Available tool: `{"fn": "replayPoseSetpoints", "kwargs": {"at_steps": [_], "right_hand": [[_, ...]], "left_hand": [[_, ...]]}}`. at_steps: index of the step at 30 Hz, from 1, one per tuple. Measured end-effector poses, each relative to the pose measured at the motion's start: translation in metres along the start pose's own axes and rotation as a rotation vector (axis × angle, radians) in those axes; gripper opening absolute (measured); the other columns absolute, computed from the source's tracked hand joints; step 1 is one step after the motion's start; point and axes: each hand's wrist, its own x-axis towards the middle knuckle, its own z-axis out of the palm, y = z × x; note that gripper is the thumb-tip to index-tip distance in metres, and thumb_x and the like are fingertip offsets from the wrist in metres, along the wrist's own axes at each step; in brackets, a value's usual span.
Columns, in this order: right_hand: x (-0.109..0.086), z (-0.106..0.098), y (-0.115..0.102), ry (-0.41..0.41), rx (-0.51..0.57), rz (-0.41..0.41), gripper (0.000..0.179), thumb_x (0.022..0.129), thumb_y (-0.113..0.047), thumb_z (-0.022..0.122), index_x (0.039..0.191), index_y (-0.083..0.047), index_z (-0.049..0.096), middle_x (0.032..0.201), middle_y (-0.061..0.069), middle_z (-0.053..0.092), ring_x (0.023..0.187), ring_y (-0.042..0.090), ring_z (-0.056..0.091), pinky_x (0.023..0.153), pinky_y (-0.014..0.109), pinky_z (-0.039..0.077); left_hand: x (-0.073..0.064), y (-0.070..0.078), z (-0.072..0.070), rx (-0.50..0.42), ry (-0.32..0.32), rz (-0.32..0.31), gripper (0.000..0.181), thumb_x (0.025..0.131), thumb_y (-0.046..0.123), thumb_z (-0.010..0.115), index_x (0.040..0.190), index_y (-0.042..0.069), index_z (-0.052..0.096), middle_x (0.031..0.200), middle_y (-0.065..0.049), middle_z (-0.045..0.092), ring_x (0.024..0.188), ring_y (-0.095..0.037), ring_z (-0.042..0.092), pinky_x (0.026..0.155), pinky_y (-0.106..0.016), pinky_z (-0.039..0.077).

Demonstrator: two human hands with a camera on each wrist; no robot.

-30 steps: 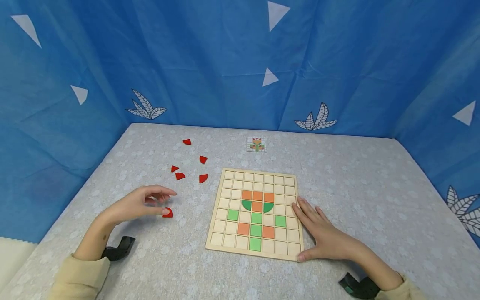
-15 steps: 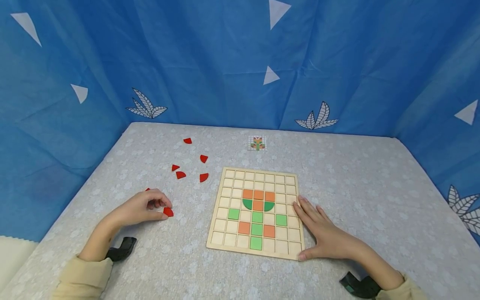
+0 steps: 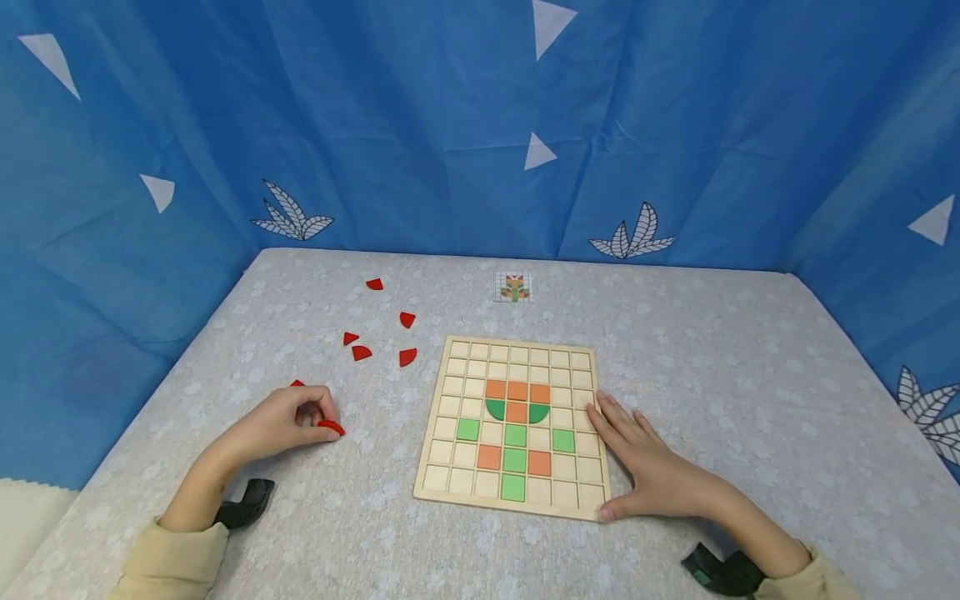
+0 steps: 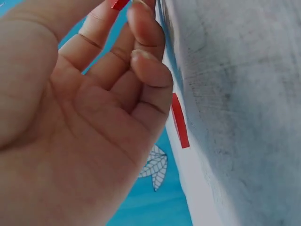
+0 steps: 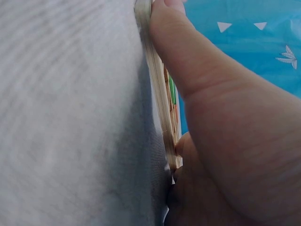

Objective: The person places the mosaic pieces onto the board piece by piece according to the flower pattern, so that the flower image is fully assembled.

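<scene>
My left hand (image 3: 288, 422) pinches a red quarter-circle tile (image 3: 331, 427) between thumb and fingertips, tilted up on its edge close over the cloth. A corner of that red tile (image 4: 119, 4) shows at the top of the left wrist view. Another red tile (image 3: 297, 383) lies just behind the hand, partly hidden by it. My right hand (image 3: 651, 471) rests along the right edge of a wooden grid board (image 3: 432, 475), fingers spread and thumb at the near corner. Orange squares (image 3: 517, 390), light green squares (image 3: 514, 459) and two dark green quarter-circles (image 3: 538, 412) sit in its cells.
Several loose red tiles (image 3: 407, 357) are scattered left of the board and behind it. A small pattern card (image 3: 513, 287) lies at the back of the table (image 3: 697, 358). Blue curtains (image 3: 420, 108) hang around the table's back and sides.
My left hand has closed its thumb and fingers on the red quarter-circle tile and tipped it up, uncovering another red tile behind. The right hand stays at the board's edge.
</scene>
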Motion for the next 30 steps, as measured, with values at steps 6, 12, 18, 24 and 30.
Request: {"fn": "replayPoseSetpoints", "kwargs": {"at_steps": [6,12,18,24,30], "right_hand": [[0.001,-0.001,-0.001,-0.002,-0.006,-0.002,0.121,0.067,-0.062,0.071,0.150,-0.005,0.005,0.153,0.017,-0.006,0.139,0.032,-0.005,0.105,0.032,-0.013],[0.001,-0.001,-0.001,-0.008,-0.002,0.004,0.121,0.067,-0.062,0.071,0.150,-0.005,0.004,0.153,0.017,-0.007,0.139,0.032,-0.005,0.105,0.032,-0.013],[0.000,0.000,-0.001,-0.002,0.010,0.010,0.120,0.067,-0.062,0.072,0.150,-0.005,0.006,0.153,0.017,-0.006,0.139,0.032,-0.005,0.106,0.036,-0.012],[-0.001,0.001,-0.001,-0.001,0.013,0.017,0.121,0.067,-0.062,0.072,0.150,-0.005,0.006,0.153,0.017,-0.005,0.139,0.032,-0.004,0.106,0.037,-0.011],[0.000,0.000,-0.002,-0.003,0.020,0.021,0.120,0.067,-0.061,0.072,0.150,-0.006,0.006,0.154,0.016,-0.006,0.139,0.032,-0.005,0.106,0.039,-0.011]], "left_hand": [[0.003,0.007,0.003,-0.075,0.075,-0.034,0.012,0.078,0.014,0.077,0.077,0.013,0.065,0.071,0.007,0.059,0.058,-0.012,0.048,0.053,-0.024,0.041],[0.019,0.023,0.003,-0.206,0.128,-0.102,0.009,0.082,0.014,0.074,0.086,0.009,0.068,0.081,-0.001,0.065,0.070,-0.021,0.060,0.063,-0.028,0.048],[0.045,0.044,0.005,-0.342,0.127,-0.159,0.017,0.084,0.016,0.072,0.092,0.004,0.066,0.094,-0.011,0.066,0.079,-0.030,0.066,0.071,-0.037,0.050],[0.077,0.062,0.009,-0.401,0.109,-0.129,0.016,0.086,0.014,0.070,0.096,0.002,0.067,0.092,-0.009,0.068,0.084,-0.034,0.065,0.076,-0.049,0.049],[0.106,0.072,0.016,-0.404,0.061,-0.101,0.029,0.087,0.008,0.067,0.114,0.000,0.063,0.101,-0.010,0.066,0.091,-0.025,0.063,0.079,-0.048,0.048]]}}
